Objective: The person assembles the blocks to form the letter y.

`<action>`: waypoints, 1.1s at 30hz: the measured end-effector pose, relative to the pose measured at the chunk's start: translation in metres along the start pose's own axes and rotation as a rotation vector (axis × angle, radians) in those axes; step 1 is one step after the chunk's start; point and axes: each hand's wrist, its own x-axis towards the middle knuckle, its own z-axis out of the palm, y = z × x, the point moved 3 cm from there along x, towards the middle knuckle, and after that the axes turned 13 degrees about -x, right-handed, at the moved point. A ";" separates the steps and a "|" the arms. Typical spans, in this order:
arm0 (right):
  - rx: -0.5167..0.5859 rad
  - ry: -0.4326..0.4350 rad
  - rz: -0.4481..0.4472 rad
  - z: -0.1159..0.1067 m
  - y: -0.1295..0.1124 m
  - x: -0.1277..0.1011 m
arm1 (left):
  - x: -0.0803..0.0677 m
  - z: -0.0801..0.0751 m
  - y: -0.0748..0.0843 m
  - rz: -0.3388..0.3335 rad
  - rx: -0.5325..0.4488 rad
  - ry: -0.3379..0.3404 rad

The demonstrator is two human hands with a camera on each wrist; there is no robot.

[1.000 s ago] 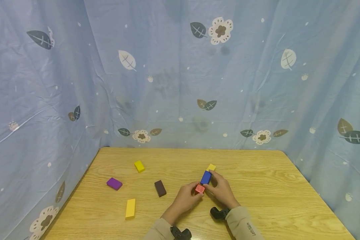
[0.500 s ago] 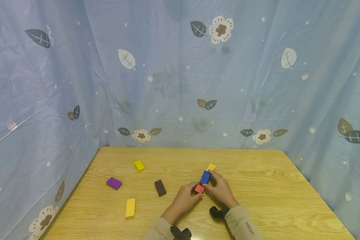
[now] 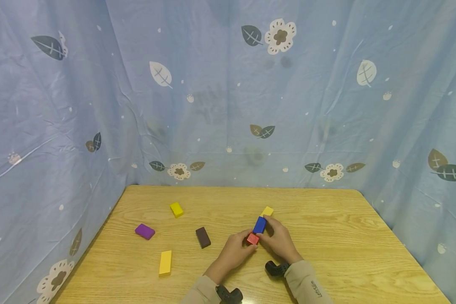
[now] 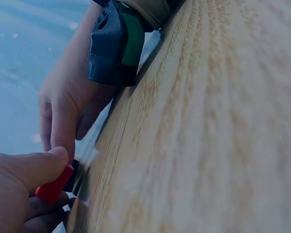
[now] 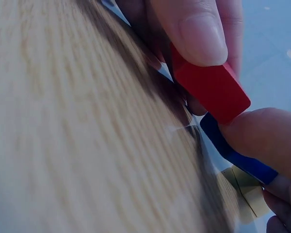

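At the far left of the head view, low in the frame, a flat purple block (image 3: 145, 232) lies on my pale wood-grain bench (image 3: 346, 253). Just right of it and lower lies a long yellow slab (image 3: 165, 263), with a small yellow cube-like block (image 3: 176, 209) above. Toward the middle sits a dark brown rectangular block (image 3: 203, 237).

Right of centre, my hands meet. My left hand (image 3: 233, 251) pinches a small, smooth red block (image 3: 252, 239) between thumb and curled fingers; the wrist views show its sharp edges and matte faces. My right hand (image 3: 279, 240) clamps a glossy blue rectangular block (image 3: 259, 225), touching the red one's far end, both low on the bench. Just above the blue block sits another small yellow block (image 3: 267, 211).

Wrinkled blue cloth (image 3: 228, 97) with leaf and flower prints fills the upper frame.
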 end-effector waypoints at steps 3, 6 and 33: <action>-0.007 0.000 0.001 -0.001 -0.001 -0.001 | 0.000 0.000 0.000 0.001 0.003 -0.004; -0.011 0.002 -0.003 0.000 -0.001 0.000 | 0.000 0.000 0.000 0.002 0.001 -0.004; -0.076 0.008 -0.031 0.002 -0.001 0.000 | 0.000 0.000 0.000 -0.005 -0.008 -0.017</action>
